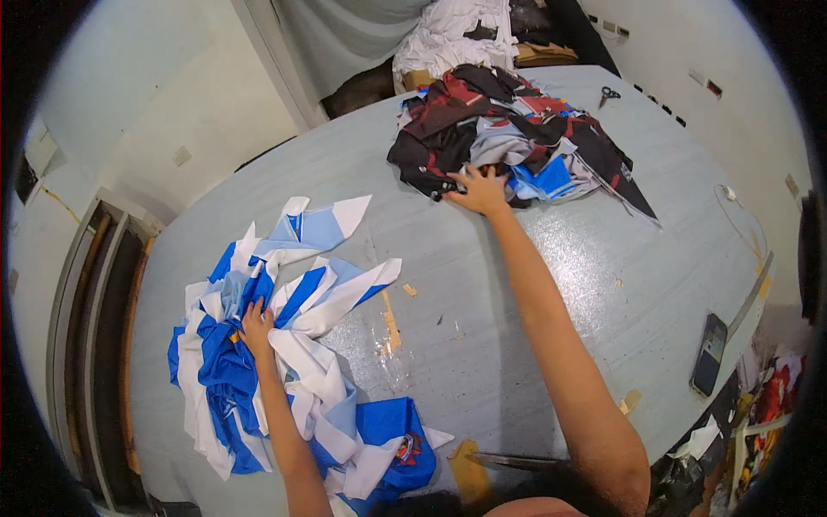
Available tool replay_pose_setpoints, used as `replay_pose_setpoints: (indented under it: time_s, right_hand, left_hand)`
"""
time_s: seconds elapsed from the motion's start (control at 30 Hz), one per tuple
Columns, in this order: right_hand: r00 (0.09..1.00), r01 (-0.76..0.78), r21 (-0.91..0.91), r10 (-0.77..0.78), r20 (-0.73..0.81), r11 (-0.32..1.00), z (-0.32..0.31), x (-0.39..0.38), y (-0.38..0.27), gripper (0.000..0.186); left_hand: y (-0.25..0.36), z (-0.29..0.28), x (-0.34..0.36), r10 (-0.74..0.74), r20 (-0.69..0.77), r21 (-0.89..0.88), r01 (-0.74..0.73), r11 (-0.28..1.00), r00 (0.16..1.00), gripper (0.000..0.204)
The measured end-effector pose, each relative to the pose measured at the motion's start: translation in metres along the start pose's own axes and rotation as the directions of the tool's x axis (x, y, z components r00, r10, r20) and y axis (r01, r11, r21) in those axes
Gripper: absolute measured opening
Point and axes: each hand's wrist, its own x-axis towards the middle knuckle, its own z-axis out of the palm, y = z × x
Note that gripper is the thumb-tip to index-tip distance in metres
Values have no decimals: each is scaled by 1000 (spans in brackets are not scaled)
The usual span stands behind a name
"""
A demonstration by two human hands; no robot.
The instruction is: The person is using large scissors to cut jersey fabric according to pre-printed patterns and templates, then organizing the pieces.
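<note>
I have my right hand (481,191) spread open on the dark mixed fabric pile (508,138) at the worktop (534,284) far edge; left hand (256,326) presses the blue-white pieces (284,345), fingers' grip unclear. Next: pinch 1 piece, I judge.

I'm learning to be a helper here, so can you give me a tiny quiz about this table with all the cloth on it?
1. True or false: the right hand rests on the dark pile.
2. What colours is the cloth under the left hand?
3. What lies near the table's right edge? A) phone B) cup C) book

Key:
1. True; it is stretched out to the near edge of the red, black and blue pile.
2. Blue and white.
3. A, a phone. Scissors lie at the far end.
</note>
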Motion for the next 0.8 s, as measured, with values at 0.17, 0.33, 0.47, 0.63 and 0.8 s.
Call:
replay_pose_setpoints:
  time_s: [0.17,0.33,0.47,0.63,0.8]
  right_hand:
    - [936,-9,223,87,-342,975,25,18,20,37]
    - [788,-291,480,492,-371,828,-13,-2,120,30]
    - [358,69,968,900,-249,240,-24,-39,263,28]
    - [179,429,903,980,-86,1,-49,-88,305,39]
    - [165,35,848,834,-526,528,-49,-82,259,57]
  left_hand:
    - [8,-5,-5,42,-2,-77,-42,996,999,41]
    - [7,-12,-14,-7,34,-51,9,999,999,40]
    - [24,-8,-2,28,25,-53,-27,998,999,39]
    - [31,-3,0,41,14,-62,-40,997,999,38]
    - [13,1,-5,54,-37,-19,-55,998,998,39]
